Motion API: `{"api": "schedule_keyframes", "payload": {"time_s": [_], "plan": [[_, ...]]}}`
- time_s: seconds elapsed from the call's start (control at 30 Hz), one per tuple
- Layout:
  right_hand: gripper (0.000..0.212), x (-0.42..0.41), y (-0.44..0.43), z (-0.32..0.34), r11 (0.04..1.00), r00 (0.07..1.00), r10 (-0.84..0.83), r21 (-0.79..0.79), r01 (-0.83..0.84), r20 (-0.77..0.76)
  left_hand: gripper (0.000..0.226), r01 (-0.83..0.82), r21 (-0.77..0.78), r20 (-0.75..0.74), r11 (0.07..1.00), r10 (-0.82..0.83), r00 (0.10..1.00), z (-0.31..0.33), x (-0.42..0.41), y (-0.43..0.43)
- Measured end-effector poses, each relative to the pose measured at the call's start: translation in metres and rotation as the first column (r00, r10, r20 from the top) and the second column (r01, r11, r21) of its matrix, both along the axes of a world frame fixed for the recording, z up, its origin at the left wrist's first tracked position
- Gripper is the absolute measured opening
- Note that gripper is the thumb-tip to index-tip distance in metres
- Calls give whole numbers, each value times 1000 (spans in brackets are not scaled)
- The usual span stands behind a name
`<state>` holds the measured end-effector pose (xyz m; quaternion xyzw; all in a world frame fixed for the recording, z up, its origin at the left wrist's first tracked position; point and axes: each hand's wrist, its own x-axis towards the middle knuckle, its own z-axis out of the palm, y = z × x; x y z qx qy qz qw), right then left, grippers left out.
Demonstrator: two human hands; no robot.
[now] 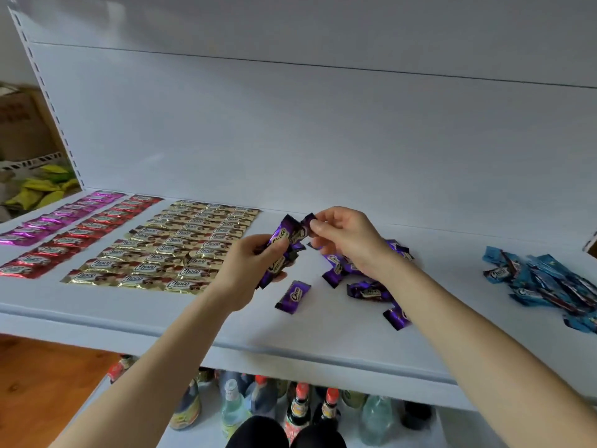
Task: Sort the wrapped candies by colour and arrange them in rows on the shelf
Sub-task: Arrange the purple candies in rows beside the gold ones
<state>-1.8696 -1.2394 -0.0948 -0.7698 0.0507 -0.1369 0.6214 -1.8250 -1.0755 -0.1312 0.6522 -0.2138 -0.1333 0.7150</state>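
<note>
Left hand (pixel 255 266): curled round a small bunch of shiny purple foil-wrapped candies (pixel 274 263), held up just left of the loose purple pile (pixel 365 286).
Right hand (pixel 345 237): thumb and forefinger pinch the crimped end of the top candy (pixel 290 229) in that bunch, right above the pile.
Handling: I'd guess feather-light, crinkly and slick, so a stack slides apart easily. The flat crimped ends look like the safest spot to grab.
Sorted rows: left of the pile sits the gold foil block (pixel 168 247), then the red foil column (pixel 80 234), with the magenta foil column (pixel 58 218) farthest.
Blue foil heap (pixel 542 282): well right of the pile, unsorted.
Shelf (pixel 226 324): smooth white metal, probably slippy.
Room: glass bottles (pixel 300 405) below the pile, wooden floor (pixel 38 367) lower left.
</note>
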Motion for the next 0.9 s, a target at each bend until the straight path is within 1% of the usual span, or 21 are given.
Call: {"api": "schedule_keyframes", "payload": {"time_s": [0.07, 0.13, 0.23, 0.27, 0.37, 0.5, 0.53, 0.57, 0.63, 0.7, 0.73, 0.77, 0.8, 0.83, 0.9], "plan": [[8, 22, -9, -2, 985, 1000, 7, 174, -7, 5, 17, -90, -97, -94, 991, 81, 992, 1, 18, -8], [9, 43, -21, -3, 947, 1000, 9, 321, -14, 17, 19, -185, -180, -185, 966, 152, 971, 4, 34, -17], [9, 69, -35, -7, 887, 1000, 26, 461, -30, 17, 19, -268, -269, -276, 925, 193, 942, 12, 51, -28], [10, 78, -38, -9, 880, 999, 37, 473, -36, 7, 19, -283, -289, -291, 915, 198, 936, 15, 56, -31], [8, 104, -44, -17, 931, 998, 52, 363, -33, -43, 20, -312, -301, -294, 901, 224, 929, 17, 69, -34], [16, 126, -51, -25, 950, 994, 38, 311, -6, -98, 20, -346, -288, -311, 893, 255, 916, 10, 80, -28], [18, 129, -52, -26, 968, 992, 25, 250, 6, -124, 21, -352, -288, -313, 891, 260, 913, 9, 81, -27], [18, 133, -52, -27, 987, 989, 8, 157, 15, -148, 21, -358, -290, -314, 888, 265, 912, 7, 82, -25], [17, 140, -53, -28, 996, 986, -30, -86, 16, -165, 21, -368, -294, -319, 882, 273, 908, 6, 82, -23], [14, 147, -54, -27, 942, 985, -31, -334, -28, -171, 20, -384, -297, -335, 874, 281, 899, 5, 82, -21], [13, 151, -53, -26, 896, 981, -7, -436, -79, -192, 19, -392, -299, -344, 870, 285, 895, 5, 82, -20], [13, 155, -52, -25, 856, 975, 30, -498, -139, -219, 18, -401, -299, -355, 866, 289, 889, 5, 82, -19], [13, 157, -49, -27, 832, 968, 61, -523, -185, -244, 18, -408, -299, -366, 862, 292, 884, 6, 82, -18], [16, 160, -48, -29, 828, 965, 75, -524, -201, -252, 17, -414, -300, -377, 860, 292, 879, 6, 82, -18], [28, 162, -48, -35, 817, 976, 1, -562, -127, -219, 16, -422, -303, -402, 854, 288, 869, 7, 82, -17]]}}
